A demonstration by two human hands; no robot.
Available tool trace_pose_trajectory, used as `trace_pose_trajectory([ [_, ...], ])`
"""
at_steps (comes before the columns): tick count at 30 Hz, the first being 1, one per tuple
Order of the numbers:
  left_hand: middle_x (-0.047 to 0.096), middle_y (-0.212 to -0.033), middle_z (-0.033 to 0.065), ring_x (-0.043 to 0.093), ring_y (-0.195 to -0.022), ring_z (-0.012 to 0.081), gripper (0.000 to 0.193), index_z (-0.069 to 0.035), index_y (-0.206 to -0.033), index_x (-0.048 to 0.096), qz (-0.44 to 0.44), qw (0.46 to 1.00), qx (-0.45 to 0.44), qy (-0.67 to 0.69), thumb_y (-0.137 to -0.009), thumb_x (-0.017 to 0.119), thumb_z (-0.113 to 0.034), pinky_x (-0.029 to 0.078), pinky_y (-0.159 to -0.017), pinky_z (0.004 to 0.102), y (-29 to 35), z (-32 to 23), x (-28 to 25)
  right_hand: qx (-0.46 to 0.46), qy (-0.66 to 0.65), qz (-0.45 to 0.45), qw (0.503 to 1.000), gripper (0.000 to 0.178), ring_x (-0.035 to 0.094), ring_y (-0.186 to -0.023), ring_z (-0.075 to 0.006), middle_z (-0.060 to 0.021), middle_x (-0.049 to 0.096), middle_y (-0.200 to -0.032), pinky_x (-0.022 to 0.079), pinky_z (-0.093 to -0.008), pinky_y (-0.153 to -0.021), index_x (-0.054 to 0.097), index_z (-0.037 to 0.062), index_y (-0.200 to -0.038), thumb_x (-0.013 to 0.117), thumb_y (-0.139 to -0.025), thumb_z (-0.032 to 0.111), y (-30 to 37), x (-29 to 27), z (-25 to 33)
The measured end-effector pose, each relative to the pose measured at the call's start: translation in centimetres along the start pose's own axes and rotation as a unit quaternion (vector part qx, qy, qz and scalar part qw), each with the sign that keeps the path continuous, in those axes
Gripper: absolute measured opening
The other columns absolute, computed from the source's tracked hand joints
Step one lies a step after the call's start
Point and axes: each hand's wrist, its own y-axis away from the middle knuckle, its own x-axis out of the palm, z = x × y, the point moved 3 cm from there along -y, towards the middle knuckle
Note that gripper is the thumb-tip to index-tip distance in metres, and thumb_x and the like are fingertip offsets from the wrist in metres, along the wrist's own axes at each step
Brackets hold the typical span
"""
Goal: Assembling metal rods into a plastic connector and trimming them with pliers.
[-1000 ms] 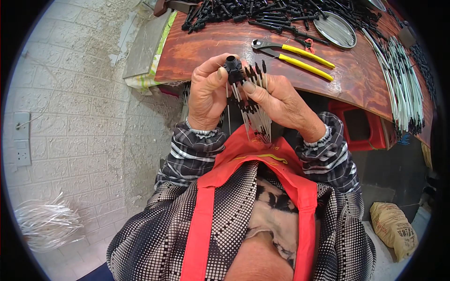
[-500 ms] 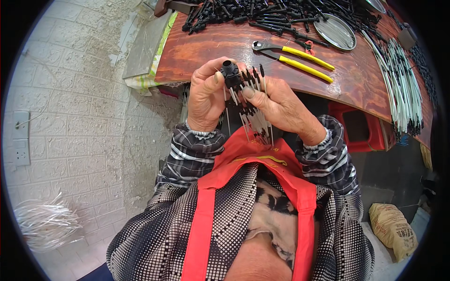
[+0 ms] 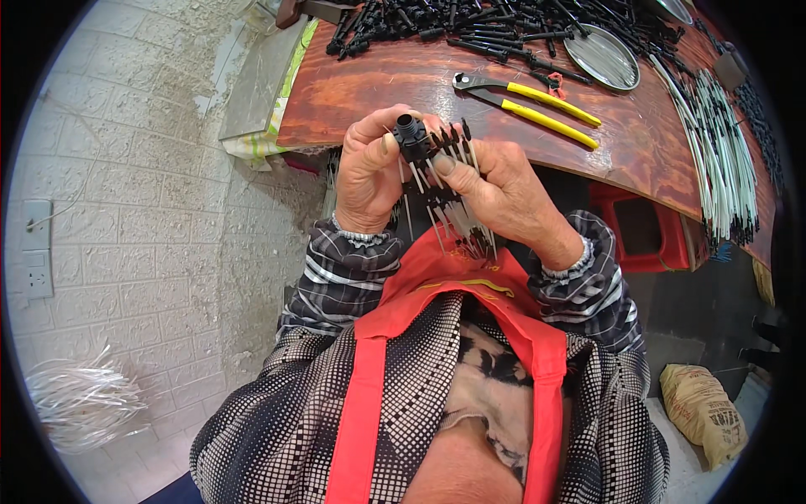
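Observation:
My left hand (image 3: 369,168) is closed round a black plastic fitting (image 3: 410,134) with a threaded round open end facing up. Thin pale rods hang down from it. Several more white rods with black tips (image 3: 457,144) stand fanned in my right hand (image 3: 499,189). Its thumb presses against the side of the fitting. The lower ends of the rods hang over my red apron (image 3: 453,269). Both hands are just in front of the table's near edge, and the fingers behind the fitting are hidden.
On the brown wooden table (image 3: 369,92) lie pliers with yellow handles (image 3: 550,123), a heap of black plastic parts (image 3: 495,25), a round metal dish (image 3: 603,57) and a bundle of white rods (image 3: 718,160). A red stool (image 3: 663,252) stands under the table, with a tan sack (image 3: 703,412) on the floor at right.
The fitting has tilted slightly, and the hanging rods have swung a little to the right. Both hands keep nearly the same place and hold.

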Motion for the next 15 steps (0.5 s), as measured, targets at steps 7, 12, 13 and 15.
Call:
trace_pose_trajectory([
  [7,0.06,-0.101,0.0108,0.057,-0.105,0.0284,0.048,0.004,-0.11,0.059,-0.026,0.998,-0.005,-0.05,-0.082,0.072,-0.033,0.036,-0.107,0.0562,0.09,-0.07,0.07,-0.009,0.04,-0.046,0.998,0.025,0.048,-0.061,-0.0081,-0.0022,0.055,-0.064,0.042,-0.0274,-0.054,0.061,-0.0022,-0.083,0.055,-0.096,0.019,0.02,0.35,0.68],
  [12,0.06,-0.101,0.0107,0.057,-0.107,0.0284,0.044,0.005,-0.109,0.06,-0.027,0.999,-0.009,-0.04,-0.083,0.071,-0.029,0.035,-0.107,0.0578,0.06,-0.22,0.27,-0.007,0.033,-0.053,0.998,0.026,0.048,-0.061,-0.0088,-0.0031,0.056,-0.064,0.042,-0.0279,-0.054,0.06,-0.0023,-0.081,0.055,-0.096,0.019,-0.22,0.23,0.91],
  [13,0.06,-0.101,0.0107,0.057,-0.107,0.0285,0.043,0.005,-0.108,0.061,-0.024,0.999,-0.011,-0.034,-0.083,0.071,-0.028,0.035,-0.107,0.058,0.06,-0.25,0.24,-0.006,0.033,-0.053,0.998,0.026,0.048,-0.061,-0.0088,-0.0031,0.056,-0.064,0.042,-0.0279,-0.054,0.06,-0.0023,-0.081,0.055,-0.096,0.019,-0.26,0.19,0.91],
  [15,0.062,-0.104,0.0128,0.059,-0.106,0.0274,0.039,0.004,-0.11,0.062,-0.004,1.0,-0.009,-0.008,-0.083,0.071,-0.023,0.04,-0.103,0.051,-0.18,-0.13,-0.02,-0.002,0.028,-0.025,0.999,0.027,0.048,-0.061,-0.0087,-0.0027,0.055,-0.064,0.042,-0.0278,-0.054,0.06,-0.0024,-0.082,0.054,-0.096,0.019,-0.28,0.13,0.86],
])
